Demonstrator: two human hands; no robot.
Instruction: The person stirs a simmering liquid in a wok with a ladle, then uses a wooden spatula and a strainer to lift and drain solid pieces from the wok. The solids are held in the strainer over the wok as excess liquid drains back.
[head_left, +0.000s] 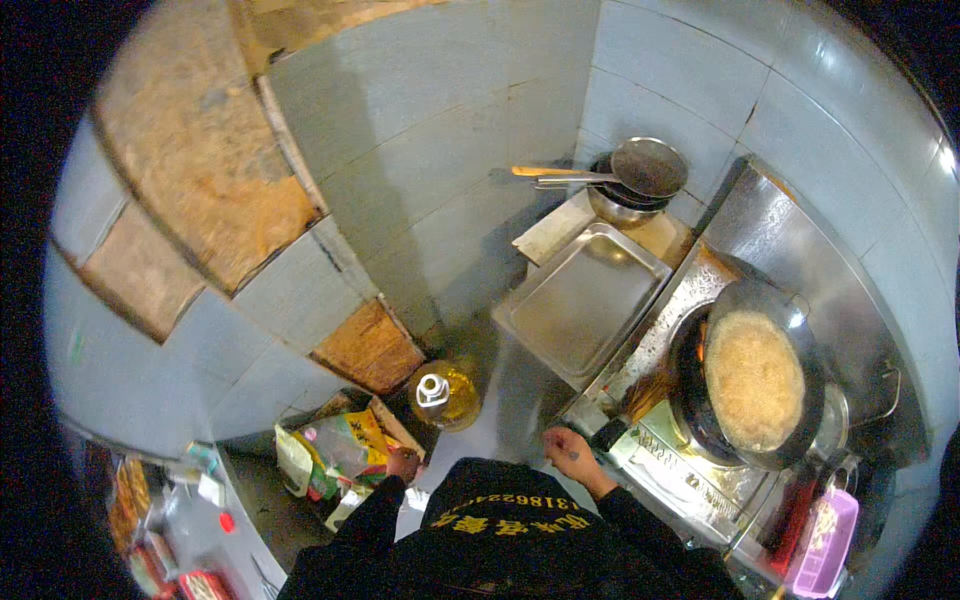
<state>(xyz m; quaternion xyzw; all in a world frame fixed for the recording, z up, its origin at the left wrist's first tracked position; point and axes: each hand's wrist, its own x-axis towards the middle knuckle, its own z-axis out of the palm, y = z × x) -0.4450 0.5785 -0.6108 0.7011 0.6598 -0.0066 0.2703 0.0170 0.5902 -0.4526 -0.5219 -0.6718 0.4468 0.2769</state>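
My left hand (403, 463) is at the right side of an open cardboard box (397, 427), against printed plastic packaging (341, 446). Its fingertips are too small and dark to show whether they grip the plastic. My right hand (571, 454) hangs beside the front edge of the stove (686, 472), its fingers curled; nothing shows in it, though the palm is hidden. On the burner sits a wok (806, 420) full of bubbling, foamy oil (754, 379), with flame at its left rim. A large plastic oil jug (454, 397) stands on the floor between box and stove.
A steel tray (581, 307) lies left of the stove. Behind it, strainers (649, 169) rest on a metal bowl (626, 214). A pink plastic basket (825, 544) stands at lower right. A cluttered worktop (202, 540) is at lower left. Tiled walls (450, 135) enclose the corner.
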